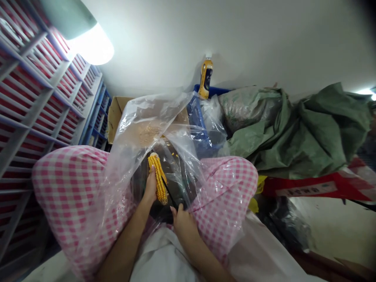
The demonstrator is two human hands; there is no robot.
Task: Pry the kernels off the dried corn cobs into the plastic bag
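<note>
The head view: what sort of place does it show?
Probably a cramped storage corner: slatted crates rise on the picture's left, a cardboard box sits near the pale wall, and green sheeting lies heaped on the right.

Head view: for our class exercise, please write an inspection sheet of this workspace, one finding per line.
Surface: clear plastic sheet across cardboard box and legs; loose kernels beyond the cob.
Job's things: corn cob; slim dark tool crossing it.
Clutter: bottle at the blue basket; green sheet at right.
Grip: left hand around the cob; right hand around the tool's near end.
Cables: nothing clearly seen.
Surroundings: slatted crates left, lit lamp above, pale wall ahead.
</note>
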